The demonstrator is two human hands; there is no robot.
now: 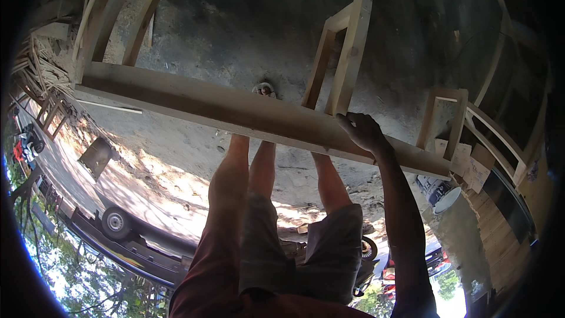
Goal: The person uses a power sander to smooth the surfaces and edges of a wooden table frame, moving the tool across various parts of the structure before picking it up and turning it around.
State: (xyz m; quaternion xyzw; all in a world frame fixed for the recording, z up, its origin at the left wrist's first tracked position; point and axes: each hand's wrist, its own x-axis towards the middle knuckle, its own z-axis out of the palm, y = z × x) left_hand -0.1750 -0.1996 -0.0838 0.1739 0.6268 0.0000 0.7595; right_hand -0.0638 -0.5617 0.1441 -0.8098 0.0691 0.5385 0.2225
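A long wooden board [223, 106] with a raised lip lies slantwise across the head view, in front of my legs. Rectangular wooden leg frames stand out from it at the left [135, 29], near the middle [350, 53] and at the right [456, 121]. My right hand [364, 132] is closed over the board's near edge, its fingertips beside the foot of the middle frame. My left forearm [229, 179] reaches down behind the board, which hides that hand and its fingers. Past the board's far edge shows the tip of a foot [265, 89].
Thin wood strips [44, 68] are heaped at the far left. A white bucket [438, 191] and cardboard boxes [478, 165] stand at the right, near curved wooden frames [500, 135]. A dark vehicle [135, 232] is parked on the sunlit ground behind me.
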